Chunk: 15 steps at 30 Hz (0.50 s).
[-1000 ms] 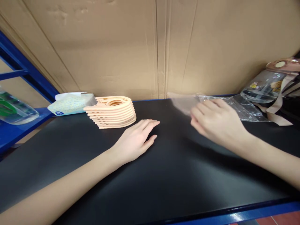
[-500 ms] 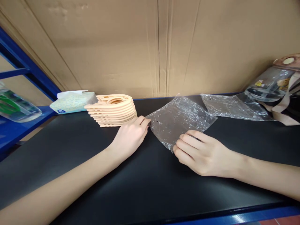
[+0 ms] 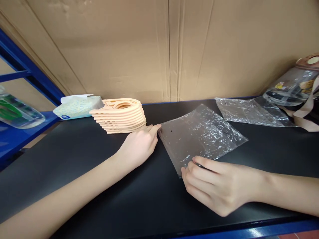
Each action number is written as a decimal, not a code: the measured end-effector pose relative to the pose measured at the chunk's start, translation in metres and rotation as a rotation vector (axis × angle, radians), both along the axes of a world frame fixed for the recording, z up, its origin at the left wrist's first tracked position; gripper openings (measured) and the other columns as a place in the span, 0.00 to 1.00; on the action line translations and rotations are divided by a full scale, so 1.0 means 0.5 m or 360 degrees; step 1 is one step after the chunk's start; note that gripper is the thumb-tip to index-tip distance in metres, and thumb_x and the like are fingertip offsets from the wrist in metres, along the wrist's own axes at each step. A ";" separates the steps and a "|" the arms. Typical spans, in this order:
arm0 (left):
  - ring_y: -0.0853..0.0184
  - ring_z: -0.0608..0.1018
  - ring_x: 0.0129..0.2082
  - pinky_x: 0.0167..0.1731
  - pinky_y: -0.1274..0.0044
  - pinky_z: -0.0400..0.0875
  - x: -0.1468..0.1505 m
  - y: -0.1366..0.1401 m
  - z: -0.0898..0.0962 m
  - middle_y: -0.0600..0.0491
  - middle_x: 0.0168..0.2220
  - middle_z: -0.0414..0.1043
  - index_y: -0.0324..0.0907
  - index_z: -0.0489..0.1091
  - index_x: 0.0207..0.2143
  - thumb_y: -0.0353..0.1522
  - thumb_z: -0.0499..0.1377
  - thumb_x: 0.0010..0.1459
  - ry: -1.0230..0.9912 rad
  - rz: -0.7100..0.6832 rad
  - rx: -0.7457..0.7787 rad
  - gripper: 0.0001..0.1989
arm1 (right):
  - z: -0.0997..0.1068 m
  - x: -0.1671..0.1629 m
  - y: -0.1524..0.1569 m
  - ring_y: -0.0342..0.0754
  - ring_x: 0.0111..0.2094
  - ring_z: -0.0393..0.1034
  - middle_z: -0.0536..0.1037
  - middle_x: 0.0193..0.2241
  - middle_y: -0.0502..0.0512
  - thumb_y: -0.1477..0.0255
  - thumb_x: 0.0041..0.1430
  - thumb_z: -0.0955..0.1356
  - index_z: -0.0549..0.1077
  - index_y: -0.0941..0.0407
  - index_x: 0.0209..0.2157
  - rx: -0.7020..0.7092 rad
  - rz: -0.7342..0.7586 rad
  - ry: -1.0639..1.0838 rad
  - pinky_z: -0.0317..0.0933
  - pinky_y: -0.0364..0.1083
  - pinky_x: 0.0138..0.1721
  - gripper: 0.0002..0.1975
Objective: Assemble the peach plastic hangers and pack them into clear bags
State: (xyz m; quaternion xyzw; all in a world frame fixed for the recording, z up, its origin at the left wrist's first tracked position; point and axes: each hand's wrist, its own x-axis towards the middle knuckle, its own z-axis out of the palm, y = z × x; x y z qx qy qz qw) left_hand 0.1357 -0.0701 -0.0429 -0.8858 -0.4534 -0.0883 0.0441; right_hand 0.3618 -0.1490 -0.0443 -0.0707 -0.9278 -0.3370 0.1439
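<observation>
A clear plastic bag [image 3: 189, 136] lies spread on the black tabletop, wrinkled on its right side, with a small dark hole near its left corner. My left hand [image 3: 139, 144] pinches that left corner, its fingers closed. At the bag's near corner is my right hand [image 3: 214, 181], fingers curled together on the film; the thumb is hidden. Just behind my left hand stands a stack of peach-coloured plastic hangers [image 3: 119, 118], several layers high.
A second clear bag [image 3: 246, 111] lies at the back right beside a transparent bottle [image 3: 291, 86] with a beige strap [image 3: 302, 114]. A tissue pack [image 3: 78, 108] is left of the stack. A blue shelf frame [image 3: 47, 83] holds another clear bottle [image 3: 20, 113]. Cardboard [image 3: 119, 49] backs the table.
My right hand has moved toward the table's front edge, drawing the bag flatter and wider. My left hand stays at the left corner.
</observation>
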 end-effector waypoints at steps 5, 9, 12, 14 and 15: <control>0.55 0.72 0.54 0.50 0.66 0.69 0.002 -0.011 -0.006 0.43 0.56 0.68 0.36 0.63 0.57 0.46 0.47 0.64 -0.0048 -0.0001 -0.0060 0.28 | -0.007 -0.006 0.004 0.46 0.29 0.67 0.75 0.28 0.55 0.80 0.61 0.61 0.76 0.61 0.33 -0.0234 -0.0044 0.0006 0.59 0.48 0.33 0.12; 0.54 0.52 0.66 0.63 0.63 0.51 -0.005 -0.022 -0.014 0.40 0.67 0.45 0.32 0.52 0.64 0.54 0.45 0.61 0.0051 -0.0073 -0.0228 0.40 | -0.002 -0.006 0.015 0.44 0.26 0.63 0.71 0.23 0.51 0.75 0.62 0.63 0.75 0.60 0.31 -0.0471 -0.0113 0.0203 0.56 0.46 0.29 0.10; 0.51 0.41 0.67 0.64 0.60 0.46 -0.010 -0.027 -0.006 0.41 0.68 0.31 0.32 0.39 0.67 0.59 0.45 0.56 0.0108 -0.0070 -0.0486 0.50 | 0.014 0.013 0.045 0.44 0.27 0.64 0.74 0.23 0.52 0.72 0.65 0.61 0.75 0.59 0.31 -0.0476 -0.0257 0.0393 0.55 0.45 0.29 0.13; 0.50 0.36 0.67 0.63 0.58 0.44 -0.012 -0.031 0.005 0.43 0.68 0.23 0.34 0.33 0.67 0.62 0.46 0.53 0.0142 -0.0076 -0.0630 0.54 | 0.026 0.038 0.075 0.45 0.27 0.66 0.75 0.25 0.52 0.73 0.65 0.60 0.74 0.58 0.30 -0.0383 -0.0520 0.0435 0.56 0.45 0.31 0.14; 0.49 0.34 0.67 0.63 0.57 0.44 -0.012 -0.033 0.012 0.45 0.67 0.20 0.35 0.31 0.67 0.62 0.45 0.53 0.0161 -0.0081 -0.0690 0.54 | 0.030 0.053 0.091 0.45 0.28 0.67 0.76 0.26 0.53 0.73 0.66 0.59 0.74 0.58 0.31 -0.0379 -0.0687 0.0441 0.56 0.45 0.31 0.14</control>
